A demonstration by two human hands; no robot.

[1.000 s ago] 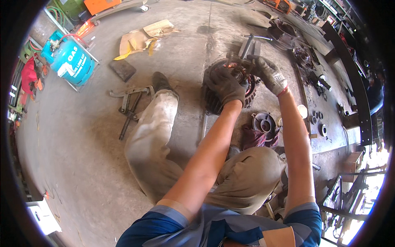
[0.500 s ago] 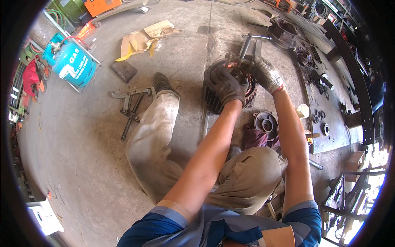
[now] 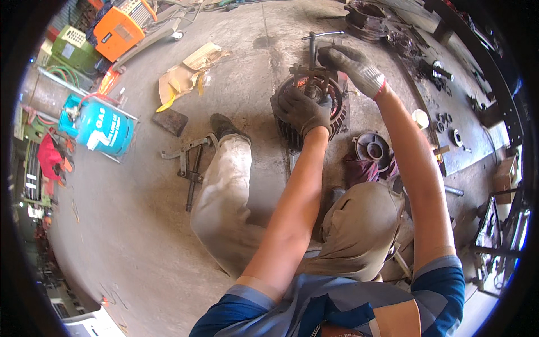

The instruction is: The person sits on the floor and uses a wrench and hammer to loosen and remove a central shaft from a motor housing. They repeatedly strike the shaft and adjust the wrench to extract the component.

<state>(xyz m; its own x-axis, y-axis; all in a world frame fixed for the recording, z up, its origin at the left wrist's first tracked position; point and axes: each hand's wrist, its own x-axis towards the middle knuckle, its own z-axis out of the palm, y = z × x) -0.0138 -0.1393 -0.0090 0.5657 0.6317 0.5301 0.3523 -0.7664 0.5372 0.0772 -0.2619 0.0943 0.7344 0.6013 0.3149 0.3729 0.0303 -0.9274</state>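
In front of me on the floor stands an electric motor housing (image 3: 338, 124) with dark cooling fins and copper-coloured windings inside its open end. A metal puller (image 3: 307, 71) sits over that end, its long screw rising to a T-handle (image 3: 324, 34). My left hand (image 3: 303, 110), in a dark grey glove, is closed at the motor's open end, on the lower part of the puller; its palm hides the contact. My right hand (image 3: 352, 67), gloved, is raised beside the screw, fingers stretched toward it. Nothing shows in that hand.
A round end cover (image 3: 372, 147) lies on a maroon cloth (image 3: 360, 170) near my knee. Another puller (image 3: 192, 165) lies left by my foot. Beyond are a metal plate (image 3: 170, 122), torn cardboard (image 3: 190, 73) and a blue gas cylinder (image 3: 106, 128). Rings (image 3: 456, 136) lie right.
My right hand has lifted from the puller's right side and moved up and left to beside the screw. The T-handle has turned slightly. My left hand stays at the motor; the whole view has shifted.
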